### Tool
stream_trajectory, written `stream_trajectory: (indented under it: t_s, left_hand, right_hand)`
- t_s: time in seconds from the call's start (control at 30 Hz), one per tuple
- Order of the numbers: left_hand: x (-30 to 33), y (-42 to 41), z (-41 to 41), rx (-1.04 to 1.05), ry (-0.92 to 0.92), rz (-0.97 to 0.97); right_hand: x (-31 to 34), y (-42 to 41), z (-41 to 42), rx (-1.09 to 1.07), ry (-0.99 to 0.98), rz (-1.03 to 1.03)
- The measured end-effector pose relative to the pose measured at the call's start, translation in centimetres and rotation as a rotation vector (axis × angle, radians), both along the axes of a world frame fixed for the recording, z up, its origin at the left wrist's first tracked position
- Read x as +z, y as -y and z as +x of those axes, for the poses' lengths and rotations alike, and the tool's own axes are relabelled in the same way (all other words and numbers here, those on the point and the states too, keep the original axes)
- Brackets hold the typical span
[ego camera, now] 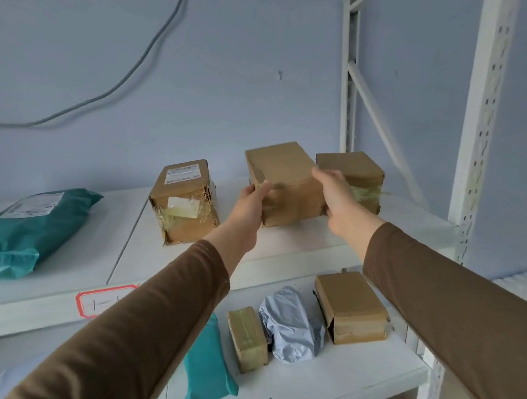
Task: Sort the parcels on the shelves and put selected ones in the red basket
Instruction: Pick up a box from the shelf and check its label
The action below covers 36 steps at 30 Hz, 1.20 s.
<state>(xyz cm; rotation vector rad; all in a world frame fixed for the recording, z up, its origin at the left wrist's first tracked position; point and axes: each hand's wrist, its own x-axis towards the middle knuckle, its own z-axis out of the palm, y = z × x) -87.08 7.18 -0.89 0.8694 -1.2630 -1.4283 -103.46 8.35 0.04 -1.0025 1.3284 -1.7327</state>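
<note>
Parcel (284, 181) on upper shelf (292, 244), seemingly gripped by fingers of left hand (250, 205) and right hand (336, 195).

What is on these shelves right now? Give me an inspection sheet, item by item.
Surface: white upper shelf with a red-bordered label on its front edge; white lower shelf beneath.
Job's things: middle cardboard box held between both hands; labelled taped box to its left; another box close behind on its right; teal mailer far left. Lower shelf: teal mailer, small taped box, grey bag, open-ended box. Red basket: nothing seen.
Clutter: nothing seen.
Grippers: left hand and right hand grip the middle box's sides.
Cables: grey cable hanging along the wall.
Surroundings: pale blue wall, white rack upright.
</note>
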Motion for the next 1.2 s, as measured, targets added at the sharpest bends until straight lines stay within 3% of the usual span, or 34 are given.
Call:
stream_trajectory:
  t_s: [0.23, 0.4, 0.53, 0.73, 0.87, 1.03, 1.2]
  left_hand:
    - [-0.4, -7.1, 3.2, 0.062, -0.191, -0.160]
    - [-2.7, -12.4, 5.2, 0.094, -0.162, -0.342]
    - [-4.2, -15.6, 6.1, 0.106, -0.202, -0.352]
    - [-6.1, -19.5, 6.2, 0.173, 0.021, -0.717]
    - [-6.2, -20.9, 6.0, 0.221, 0.077, -0.726]
    - [-7.2, -21.0, 7.0, 0.180, 0.040, -0.450]
    - [-8.9, -19.9, 8.1, 0.017, -0.081, -0.190]
  right_hand:
    - [-0.6, -7.0, 1.3, 0.159, 0.233, -0.210]
    - [-4.2, -12.4, 2.2, 0.314, 0.385, -0.283]
    - [-7.6, -15.6, 2.2, 0.418, 0.512, -0.286]
    - [-10.4, -18.6, 2.4, 0.579, 0.630, -0.151]
    - [-11.1, -20.0, 2.6, 0.561, 0.665, -0.160]
    - [-11.4, -21.3, 3.4, 0.397, 0.502, -0.208]
    - [-10.2, -23.3, 5.4, 0.217, -0.061, -0.322]
